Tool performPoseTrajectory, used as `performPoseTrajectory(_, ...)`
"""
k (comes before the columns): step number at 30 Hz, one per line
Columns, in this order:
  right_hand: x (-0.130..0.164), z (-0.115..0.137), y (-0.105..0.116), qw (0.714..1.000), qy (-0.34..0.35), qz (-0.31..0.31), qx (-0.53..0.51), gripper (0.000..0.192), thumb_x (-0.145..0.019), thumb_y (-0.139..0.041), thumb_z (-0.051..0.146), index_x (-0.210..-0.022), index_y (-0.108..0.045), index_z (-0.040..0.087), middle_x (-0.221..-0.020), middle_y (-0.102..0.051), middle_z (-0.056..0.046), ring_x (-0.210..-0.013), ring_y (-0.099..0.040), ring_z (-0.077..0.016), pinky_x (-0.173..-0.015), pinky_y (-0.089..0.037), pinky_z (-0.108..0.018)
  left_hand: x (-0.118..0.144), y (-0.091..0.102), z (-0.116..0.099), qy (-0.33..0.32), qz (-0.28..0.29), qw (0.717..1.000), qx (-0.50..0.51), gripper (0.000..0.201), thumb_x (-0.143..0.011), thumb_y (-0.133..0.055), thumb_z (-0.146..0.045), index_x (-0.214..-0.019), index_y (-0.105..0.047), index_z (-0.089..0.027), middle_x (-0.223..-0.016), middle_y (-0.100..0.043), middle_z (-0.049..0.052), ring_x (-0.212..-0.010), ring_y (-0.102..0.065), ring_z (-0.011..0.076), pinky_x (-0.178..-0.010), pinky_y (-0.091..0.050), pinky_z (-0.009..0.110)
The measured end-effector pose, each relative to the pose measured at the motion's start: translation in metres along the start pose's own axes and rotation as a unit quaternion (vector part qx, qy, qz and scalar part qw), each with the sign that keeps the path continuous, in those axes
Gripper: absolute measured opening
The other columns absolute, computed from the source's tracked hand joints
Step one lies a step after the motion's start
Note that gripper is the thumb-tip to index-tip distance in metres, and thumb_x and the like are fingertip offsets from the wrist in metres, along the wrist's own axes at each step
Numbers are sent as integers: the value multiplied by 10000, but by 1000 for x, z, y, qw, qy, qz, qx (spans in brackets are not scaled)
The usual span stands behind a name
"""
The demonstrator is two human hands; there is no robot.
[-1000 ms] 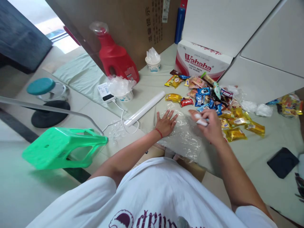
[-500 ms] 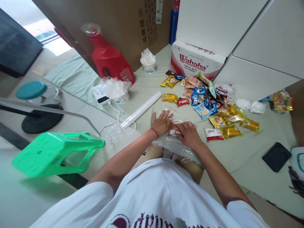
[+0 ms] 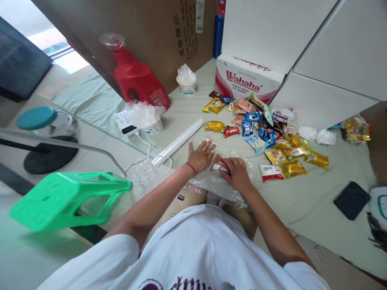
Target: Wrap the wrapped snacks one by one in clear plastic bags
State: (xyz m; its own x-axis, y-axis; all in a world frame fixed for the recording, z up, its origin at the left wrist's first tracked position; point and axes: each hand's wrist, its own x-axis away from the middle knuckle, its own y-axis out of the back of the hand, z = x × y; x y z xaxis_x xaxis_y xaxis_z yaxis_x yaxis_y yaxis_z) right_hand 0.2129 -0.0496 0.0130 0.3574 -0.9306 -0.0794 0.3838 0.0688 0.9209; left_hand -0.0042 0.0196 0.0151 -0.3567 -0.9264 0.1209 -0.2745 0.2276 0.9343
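A clear plastic sheet (image 3: pixel 211 183) lies on the pale green mat in front of me. My left hand (image 3: pixel 200 154) rests flat on its upper left part, fingers spread. My right hand (image 3: pixel 237 173) lies on a red-and-white snack packet (image 3: pixel 218 166) in the middle of the sheet, fingers curled over it. A white roll (image 3: pixel 178 141) lies just left of my left hand. A pile of snack packets (image 3: pixel 266 133) spreads to the right, the nearest one red and white (image 3: pixel 270 172).
A Wahaha carton (image 3: pixel 246 80) and a big cardboard box stand at the back. A red jug (image 3: pixel 137 78), two paper cups, a white device (image 3: pixel 124 123) with cable, a green stool (image 3: pixel 69 197) and a black phone (image 3: pixel 351 199) lie around.
My right hand carried a packet from the pile onto the plastic sheet and now holds it down there. My left hand stayed flat on the sheet.
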Motion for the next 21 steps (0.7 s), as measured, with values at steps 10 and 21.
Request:
performPoseTrajectory(10,-1,-22,31,990,57,56,-113,461,-965,-627,485,-1364,-647,255,-1293,-677,-118,-1183,-590,-298,-1031,-470,-466,10,-9,10,-12,-59,997,-50,551,-1069,-282,-440,-1599,-384,-328,-1700,-304,82,-1566,-300,317,-1211,15,763)
performPoseTrajectory(21,-153,-151,119,940,-264,-206,72,552,-912,-637,347,-1398,-589,91,-1338,-575,-279,-1209,-574,-417,-975,-452,-584,11,-7,13,-15,-55,998,-41,562,-1079,-225,-452,-1603,-377,-319,-1700,-310,69,-1578,-280,286,-1242,-27,717)
